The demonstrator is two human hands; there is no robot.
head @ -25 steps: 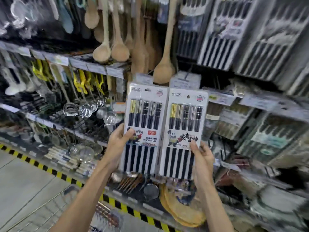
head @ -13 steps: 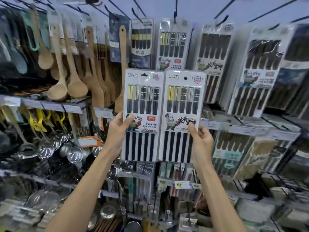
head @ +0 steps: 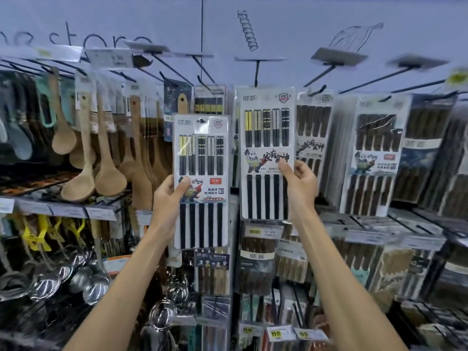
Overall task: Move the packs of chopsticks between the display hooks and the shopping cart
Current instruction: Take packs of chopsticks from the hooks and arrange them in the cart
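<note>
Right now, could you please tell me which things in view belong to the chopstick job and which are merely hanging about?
In the job: left hand, gripping the lower pack; right hand, pinching the higher pack; display hook above it.
Just about: wooden spoons; steel ladles; price tags.

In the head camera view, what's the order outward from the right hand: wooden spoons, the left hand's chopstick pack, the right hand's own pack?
1. Right pack, gripped by the right hand, higher up.
2. Left pack, in the left hand, leftward and lower.
3. Wooden spoons, hanging farther left.
</note>
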